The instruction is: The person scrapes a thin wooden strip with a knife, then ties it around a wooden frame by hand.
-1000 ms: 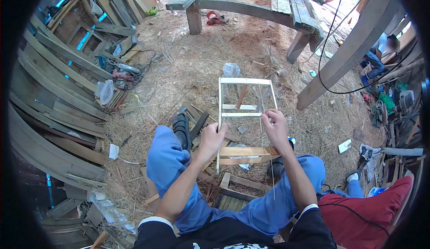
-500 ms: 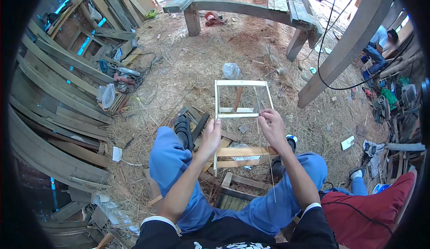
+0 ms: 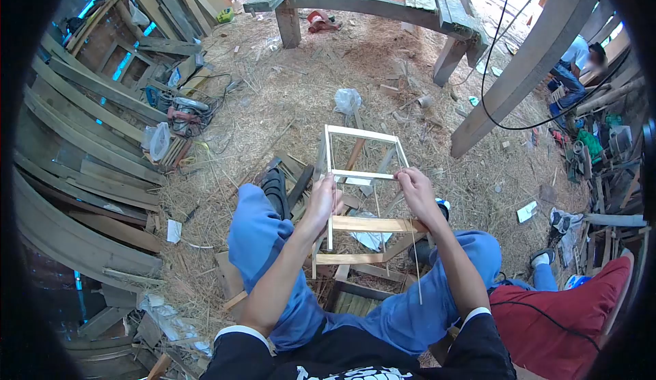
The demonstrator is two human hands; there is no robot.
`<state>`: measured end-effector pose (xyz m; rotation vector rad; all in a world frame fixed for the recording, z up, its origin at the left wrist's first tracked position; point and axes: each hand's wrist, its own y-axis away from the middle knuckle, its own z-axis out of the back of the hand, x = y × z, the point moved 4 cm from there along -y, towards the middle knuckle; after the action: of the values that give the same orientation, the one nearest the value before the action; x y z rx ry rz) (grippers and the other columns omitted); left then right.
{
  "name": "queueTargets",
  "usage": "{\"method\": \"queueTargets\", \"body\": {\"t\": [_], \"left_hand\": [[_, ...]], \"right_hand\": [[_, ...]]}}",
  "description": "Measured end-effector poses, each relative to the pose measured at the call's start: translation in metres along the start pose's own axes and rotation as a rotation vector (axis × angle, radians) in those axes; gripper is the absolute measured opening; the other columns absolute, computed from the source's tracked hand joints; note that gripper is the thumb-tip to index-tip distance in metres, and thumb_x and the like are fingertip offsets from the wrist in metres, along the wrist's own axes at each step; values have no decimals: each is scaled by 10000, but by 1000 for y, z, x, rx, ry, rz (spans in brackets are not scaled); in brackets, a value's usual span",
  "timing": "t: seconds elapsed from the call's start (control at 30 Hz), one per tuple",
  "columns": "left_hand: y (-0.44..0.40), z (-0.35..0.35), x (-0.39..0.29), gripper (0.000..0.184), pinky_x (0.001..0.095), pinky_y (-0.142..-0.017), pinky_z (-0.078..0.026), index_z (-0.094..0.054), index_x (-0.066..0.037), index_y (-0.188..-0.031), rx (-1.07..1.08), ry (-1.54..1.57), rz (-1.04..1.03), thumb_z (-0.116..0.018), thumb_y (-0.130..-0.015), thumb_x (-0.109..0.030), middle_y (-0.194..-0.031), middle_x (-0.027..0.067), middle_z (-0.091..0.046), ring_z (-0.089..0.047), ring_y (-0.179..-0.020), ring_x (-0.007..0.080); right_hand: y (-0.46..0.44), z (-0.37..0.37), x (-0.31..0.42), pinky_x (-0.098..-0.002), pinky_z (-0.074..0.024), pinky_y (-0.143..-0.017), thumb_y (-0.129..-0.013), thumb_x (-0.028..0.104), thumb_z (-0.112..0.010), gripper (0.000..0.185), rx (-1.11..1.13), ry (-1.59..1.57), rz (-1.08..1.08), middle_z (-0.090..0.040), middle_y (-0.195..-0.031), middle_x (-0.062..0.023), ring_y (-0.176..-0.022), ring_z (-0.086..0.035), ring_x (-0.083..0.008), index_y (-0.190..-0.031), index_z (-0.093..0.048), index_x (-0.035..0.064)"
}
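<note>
A light wooden frame [image 3: 362, 132] of slim pale strips, with two wider yellowish slats [image 3: 379, 225] across its lower part, is held up over my knees. My left hand [image 3: 321, 201] grips its left upright where a crossbar joins, fingers curled round the wood. At the other end of that crossbar, my right hand [image 3: 415, 192] is closed on the frame's right side. A thin pale stick [image 3: 417, 270] hangs below my right hand; its upper end is hidden, so whether I hold it is unclear.
Wood scraps and a box-like wooden piece [image 3: 359, 303] lie between my feet. Ahead is a heavy wooden bench [image 3: 362, 2]; a post [image 3: 526, 72] leans at right. Power tools [image 3: 184, 112] lie left. A person in red trousers [image 3: 547, 325] sits close by; another [image 3: 577, 69] works farther off.
The frame has tilted and turned, bringing its lower slats more into view. My left fingers have wrapped farther round the upright, and my right hand has shifted slightly along the frame's corner.
</note>
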<state>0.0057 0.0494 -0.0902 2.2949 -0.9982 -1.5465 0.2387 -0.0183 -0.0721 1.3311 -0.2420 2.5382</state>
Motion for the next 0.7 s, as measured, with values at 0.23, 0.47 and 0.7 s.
{"method": "queueTargets", "body": {"t": [0.23, 0.47, 0.7], "left_hand": [[4, -9, 2, 309, 256, -328, -226, -441, -150, -900, -18, -28, -36, -344, -1093, -371, -561, -61, -310, -260, -383, 67], [9, -13, 1, 315, 245, -350, -244, -435, -153, -909, -44, -118, -59, -337, -1095, -388, -555, -65, -307, -264, -386, 63], [9, -7, -9, 265, 238, -353, -250, -458, -142, -965, -72, -146, -155, -343, -1092, -343, -581, -69, -310, -276, -408, 49]], "right_hand": [[15, 11, 45, -403, -458, -694, -957, 256, -524, 364, -31, 366, 189, -631, -760, -153, -786, -620, -299, -782, -663, -31], [30, -26, 59, -339, -433, -554, -907, 259, -537, 374, 452, -169, -80, -618, -601, -85, -568, -556, -138, -704, -682, -21], [48, -36, 86, -399, -440, -523, -860, 252, -563, 352, 429, -10, 38, -534, -537, -171, -483, -559, -207, -697, -650, -48]]}}
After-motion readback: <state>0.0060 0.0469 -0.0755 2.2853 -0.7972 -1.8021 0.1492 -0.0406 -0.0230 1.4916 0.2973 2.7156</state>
